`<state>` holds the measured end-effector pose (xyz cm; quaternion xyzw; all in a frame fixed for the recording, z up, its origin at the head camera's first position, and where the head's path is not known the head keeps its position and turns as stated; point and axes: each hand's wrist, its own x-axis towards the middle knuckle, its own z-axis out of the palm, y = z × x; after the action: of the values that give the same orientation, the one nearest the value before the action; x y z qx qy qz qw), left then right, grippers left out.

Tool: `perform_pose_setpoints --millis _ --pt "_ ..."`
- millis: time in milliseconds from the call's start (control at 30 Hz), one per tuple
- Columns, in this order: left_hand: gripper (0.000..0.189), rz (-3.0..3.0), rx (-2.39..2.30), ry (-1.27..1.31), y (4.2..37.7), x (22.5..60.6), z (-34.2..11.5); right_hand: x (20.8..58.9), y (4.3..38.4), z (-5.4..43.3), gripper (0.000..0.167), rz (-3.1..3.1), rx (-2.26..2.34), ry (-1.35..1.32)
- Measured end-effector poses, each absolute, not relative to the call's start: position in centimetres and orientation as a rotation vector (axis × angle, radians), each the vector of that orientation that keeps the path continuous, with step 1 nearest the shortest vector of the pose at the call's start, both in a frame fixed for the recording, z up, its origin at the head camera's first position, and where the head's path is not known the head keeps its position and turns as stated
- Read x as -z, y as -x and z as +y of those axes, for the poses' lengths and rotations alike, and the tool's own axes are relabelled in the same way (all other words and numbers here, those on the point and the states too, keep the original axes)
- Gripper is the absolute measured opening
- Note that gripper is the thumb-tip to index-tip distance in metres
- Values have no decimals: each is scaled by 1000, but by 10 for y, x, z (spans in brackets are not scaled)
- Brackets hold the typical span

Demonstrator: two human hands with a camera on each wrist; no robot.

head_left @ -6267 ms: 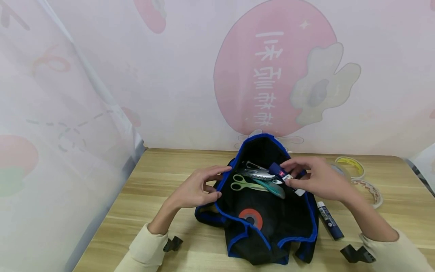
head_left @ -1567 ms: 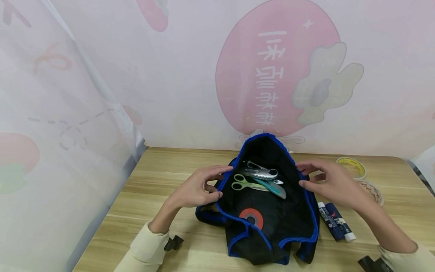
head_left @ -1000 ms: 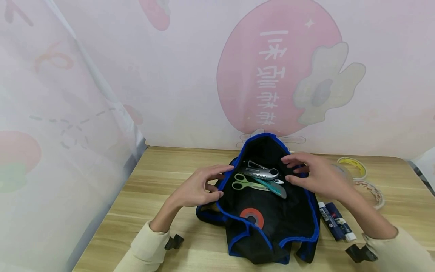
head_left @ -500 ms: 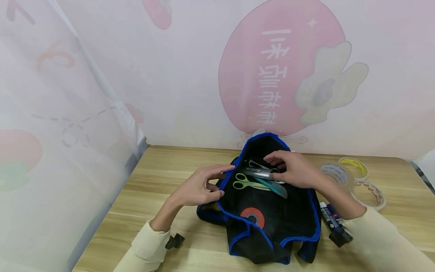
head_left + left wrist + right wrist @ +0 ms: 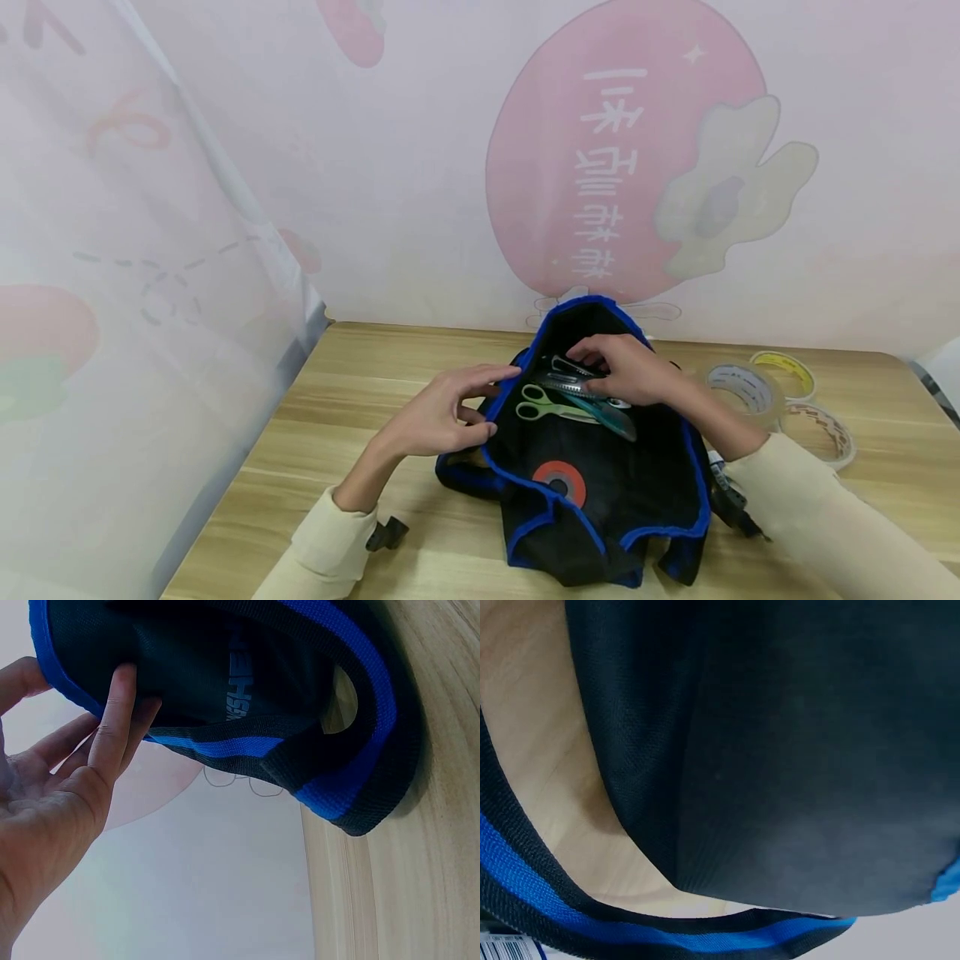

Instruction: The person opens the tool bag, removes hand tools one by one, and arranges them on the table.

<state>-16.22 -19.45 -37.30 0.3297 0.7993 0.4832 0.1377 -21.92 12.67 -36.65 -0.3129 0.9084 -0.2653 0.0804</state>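
A black bag [image 5: 645,487] with blue trim stands wide-mouthed on the table. My left hand [image 5: 442,408] grips its left rim, with several fingers [image 5: 112,724] against the outer side. My right hand [image 5: 626,371] reaches into the bag, its thumb over the end of a silver utility knife [image 5: 558,382], its other fingers curved above and apart from the thumb. A small metal tool [image 5: 566,364] lies just behind. Beside them are green-handled scissors [image 5: 536,407] and a teal cutter [image 5: 615,421]. The right wrist view shows only the bag's outside [image 5: 802,787] and strap [image 5: 637,934].
A red ring with a grey centre [image 5: 561,482] is at the bag's front. Right of the bag lies a glue stick [image 5: 716,463], mostly behind the right wrist. Tape rolls stand further back: clear [image 5: 742,387], yellow [image 5: 785,372] and white [image 5: 828,433].
A glue stick that my right hand held in the bag was laid beside another on the table. That hand then moved left, back into the bag over the knife. My left hand stayed.
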Motion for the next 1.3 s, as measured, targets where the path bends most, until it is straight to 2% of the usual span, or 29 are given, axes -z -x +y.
perform_pose_setpoints --millis 333,900,1300 --pt "73 2306 -1400 -945 162 372 -194 383 228 116 46 2677 697 903" --pt "73 2305 -1401 -961 162 374 -195 399 229 100 39 2768 632 848" --pt "73 2308 -1401 -952 162 374 -194 392 218 102 43 2823 604 769"
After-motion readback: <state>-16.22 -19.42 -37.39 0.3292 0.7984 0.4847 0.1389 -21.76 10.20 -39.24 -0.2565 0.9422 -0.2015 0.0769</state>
